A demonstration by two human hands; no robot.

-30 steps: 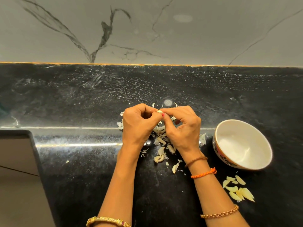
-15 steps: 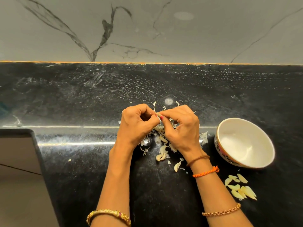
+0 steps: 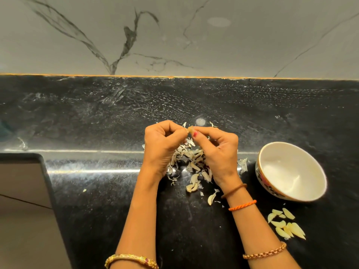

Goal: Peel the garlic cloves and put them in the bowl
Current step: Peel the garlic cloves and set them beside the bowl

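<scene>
1. The dark surface (image 3: 194,230) carries a white bowl (image 3: 318,183), empty, just right of the hands.
2. A heap of papery skins and unpeeled cloves (image 3: 191,162) lies directly beneath the hands; peeled cloves (image 3: 285,224) sit near the bowl, not in it.
3. The left hand (image 3: 161,146) and right hand (image 3: 217,150) both pinch one garlic clove (image 3: 190,129) at their fingertips, raised above the heap.
4. Best practice, likely: steady the clove with the left, strip skin with the right thumbnail, then drop it bowlward.
</scene>
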